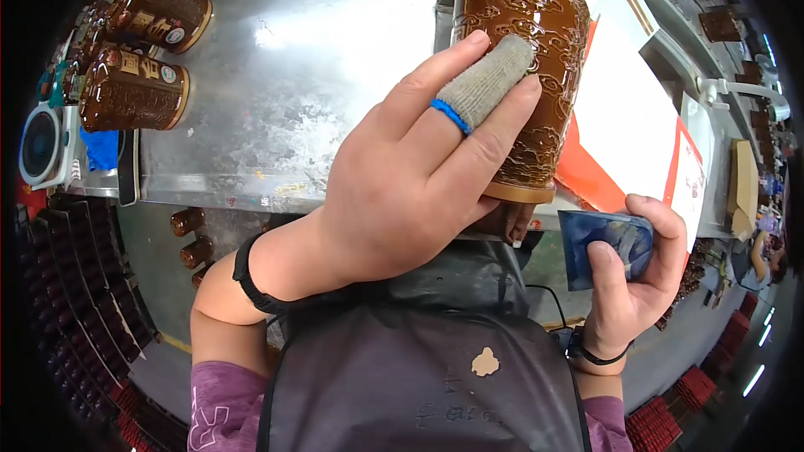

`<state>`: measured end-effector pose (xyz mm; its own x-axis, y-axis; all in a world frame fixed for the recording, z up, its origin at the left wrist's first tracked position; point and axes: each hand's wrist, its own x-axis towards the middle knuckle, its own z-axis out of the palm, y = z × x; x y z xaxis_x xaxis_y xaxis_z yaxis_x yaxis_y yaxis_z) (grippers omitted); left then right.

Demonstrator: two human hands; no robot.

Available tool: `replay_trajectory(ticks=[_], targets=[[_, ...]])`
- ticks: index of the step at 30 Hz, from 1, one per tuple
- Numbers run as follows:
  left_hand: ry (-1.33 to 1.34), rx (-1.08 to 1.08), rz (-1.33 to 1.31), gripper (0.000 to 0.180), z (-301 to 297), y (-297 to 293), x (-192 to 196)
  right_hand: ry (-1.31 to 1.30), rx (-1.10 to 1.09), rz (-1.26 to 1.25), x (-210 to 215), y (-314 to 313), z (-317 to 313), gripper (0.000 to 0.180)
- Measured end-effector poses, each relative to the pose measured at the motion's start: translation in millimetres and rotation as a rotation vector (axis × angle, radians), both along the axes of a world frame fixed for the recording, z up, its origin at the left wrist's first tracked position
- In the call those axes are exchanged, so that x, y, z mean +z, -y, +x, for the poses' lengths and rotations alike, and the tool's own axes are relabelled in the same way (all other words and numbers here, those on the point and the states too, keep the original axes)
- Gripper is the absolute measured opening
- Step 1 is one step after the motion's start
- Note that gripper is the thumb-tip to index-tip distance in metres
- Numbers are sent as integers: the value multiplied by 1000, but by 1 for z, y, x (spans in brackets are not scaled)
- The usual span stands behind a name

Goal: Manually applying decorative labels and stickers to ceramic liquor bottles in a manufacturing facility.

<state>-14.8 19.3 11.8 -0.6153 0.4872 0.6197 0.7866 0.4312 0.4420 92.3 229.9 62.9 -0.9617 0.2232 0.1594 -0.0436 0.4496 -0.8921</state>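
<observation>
We see the left hand [402, 176] with its fingers spread and laid flat against the side of a brown glazed ceramic jar [523, 25], pressing it; the thumb is hidden below the jar's base, so the hand wraps the jar rather than hovering. One finger wears a grey fabric cot [488, 79] with a blue rolled rim, touching the embossed glaze. The jar lies tilted, its pale base ring pointing toward the wearer, just beyond the fingertips.

To the right of these fingers and lower, the right hand [632, 276] is closed around a dark blue pad [605, 247], thumb across its face, apart from the jar.

Behind the jar lies a white and orange sheet [624, 109]. Far to the left of the fingers, more brown jars [134, 90] lie on the metal table [276, 59]. Below the hands is a dark apron [419, 368].
</observation>
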Motion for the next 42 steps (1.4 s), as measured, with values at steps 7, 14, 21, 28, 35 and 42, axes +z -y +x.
replay_trajectory(ticks=[7, 14, 21, 28, 35, 42], targets=[[7, 6, 21, 75, -1, 0, -3, -48, 95, -487, 1, 24, -7, 41], [-19, 6, 35, 74, -2, -2, -5, -75, 477, -335, 5, 20, -16, 47], [-45, 1, 27, 73, -2, -2, -7, -42, 537, -248, 13, 26, -20, 45], [-27, -4, 37, 73, -2, -3, -5, -35, 562, -264, 11, 20, -23, 46], [-19, 6, 1, 74, -2, -1, -4, 8, 172, -624, -1, 33, -17, 45], [27, 3, 19, 75, -3, 1, -5, -11, 123, -675, 1, 23, -17, 40]])
